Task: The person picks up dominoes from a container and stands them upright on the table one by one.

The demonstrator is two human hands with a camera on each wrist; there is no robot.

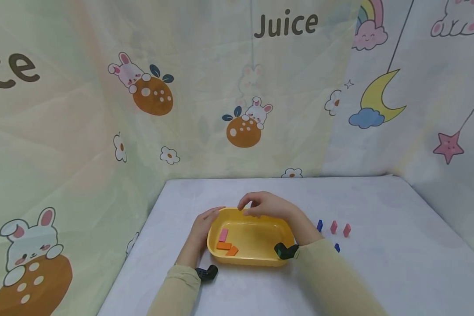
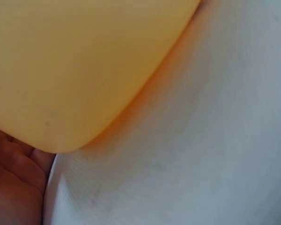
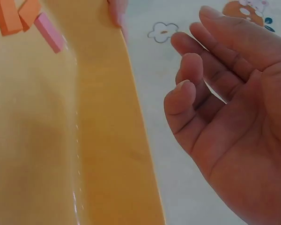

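Observation:
A yellow tray (image 1: pixel 256 239) sits on the table. At its left end lie a pink block (image 1: pixel 223 235) and two orange blocks (image 1: pixel 224 245), grouped together. My left hand (image 1: pixel 200 228) rests along the tray's outer left side, its fingers reaching to the far left corner. In the left wrist view, part of that hand (image 2: pixel 16 176) shows beside the tray wall. Over the tray's far rim hovers my right hand (image 1: pixel 272 206). The right wrist view shows its palm and loosely bent fingers with nothing held, apart from the rim.
Right of the tray, several small blocks stand on the white table (image 1: pixel 379 272): blue ones (image 1: pixel 319 225) and pink ones (image 1: pixel 333 227). Patterned cloth walls (image 1: pixel 205 79) rise behind and beside the table. A black wrist device (image 1: pixel 286 251) overlaps the tray's right end.

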